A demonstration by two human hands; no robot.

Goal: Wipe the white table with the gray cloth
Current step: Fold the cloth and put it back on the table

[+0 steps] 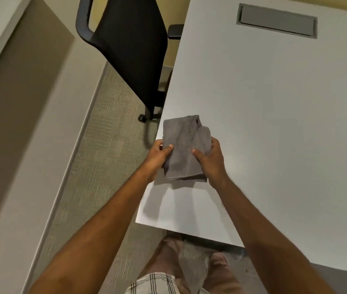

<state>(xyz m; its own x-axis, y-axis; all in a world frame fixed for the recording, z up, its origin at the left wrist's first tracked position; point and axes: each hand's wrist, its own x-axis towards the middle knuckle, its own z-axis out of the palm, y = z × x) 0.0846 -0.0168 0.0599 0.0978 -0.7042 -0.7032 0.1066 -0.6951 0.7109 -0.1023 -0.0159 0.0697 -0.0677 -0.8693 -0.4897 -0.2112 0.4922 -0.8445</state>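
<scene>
A folded gray cloth [184, 145] is held over the near left corner of the white table [274, 124]. My left hand [157, 158] grips its left edge, thumb on top. My right hand [210, 160] grips its right edge, thumb pressed on the fabric. The cloth's far end reaches past my fingers toward the table's left edge, and its near end hangs just above the tabletop, casting a shadow below it.
A black office chair [130, 49] stands at the table's left side. A gray rectangular cable hatch [277, 21] is set into the far tabletop. Carpet floor [104, 145] and a wall with baseboard lie to the left. My legs stand at the table's near edge.
</scene>
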